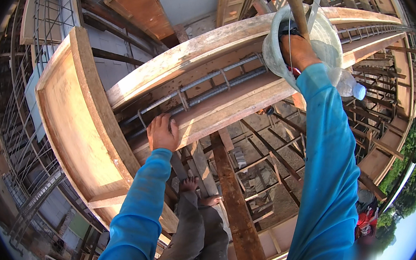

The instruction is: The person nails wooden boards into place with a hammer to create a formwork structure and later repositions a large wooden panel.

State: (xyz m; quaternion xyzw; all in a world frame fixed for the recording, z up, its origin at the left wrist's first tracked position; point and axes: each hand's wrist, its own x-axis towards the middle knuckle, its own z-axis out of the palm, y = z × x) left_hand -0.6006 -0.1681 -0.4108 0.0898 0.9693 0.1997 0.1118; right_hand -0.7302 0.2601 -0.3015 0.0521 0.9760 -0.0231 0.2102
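My left hand [163,133] is hooked over the top edge of the near formwork board [240,108], its fingers reaching to the inner side. Between the near board and the far formwork board [190,53] lies a reinforcing bar cage [212,83]. My right arm stretches forward, and my right hand [298,53] is inside a whitish translucent plastic bucket [327,36] at the beam's upper right. Its fingers are hidden down in the bucket. A wooden tool handle [296,10] sticks up beside that hand. Against the bucket's near side is a clear bottle [348,86] with a blue cap.
My bare feet [188,184] stand on narrow timber far above the ground. A brown plank [238,208] slopes beside them. At left rises a wooden form panel [83,128], with rebar cages [54,5] beyond. A person in red [367,220] is at the right edge.
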